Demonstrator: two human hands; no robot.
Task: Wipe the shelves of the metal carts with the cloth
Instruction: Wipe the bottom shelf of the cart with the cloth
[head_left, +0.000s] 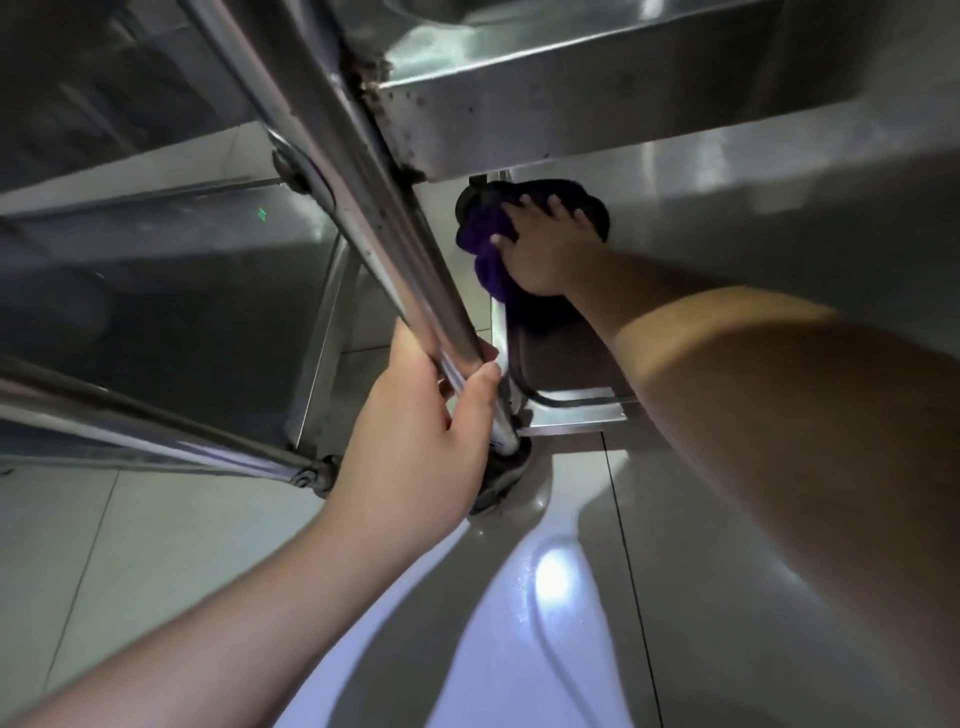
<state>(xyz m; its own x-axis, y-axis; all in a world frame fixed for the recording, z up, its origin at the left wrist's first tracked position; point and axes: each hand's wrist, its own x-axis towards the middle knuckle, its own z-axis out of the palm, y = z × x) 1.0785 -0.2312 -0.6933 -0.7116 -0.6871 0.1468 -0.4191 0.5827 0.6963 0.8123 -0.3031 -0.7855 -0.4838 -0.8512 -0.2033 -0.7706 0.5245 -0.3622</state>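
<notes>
I look steeply down past a metal cart's corner post (363, 171). My left hand (421, 431) grips the lower part of that post, thumb on one side and fingers wrapped behind it. My right hand (540, 244) reaches under the upper shelf's rim (545, 98) and presses a crumpled purple cloth (485, 260) onto the lower shelf (571, 358), fingers spread flat on the cloth. Part of the cloth is hidden under my palm and by the upper shelf.
A second metal cart (156, 291) stands at the left, its shelf and rails close against the post. A black caster wheel (501, 478) sits at the post's foot. Pale glossy floor tiles (545, 597) fill the lower frame, with a bright light reflection.
</notes>
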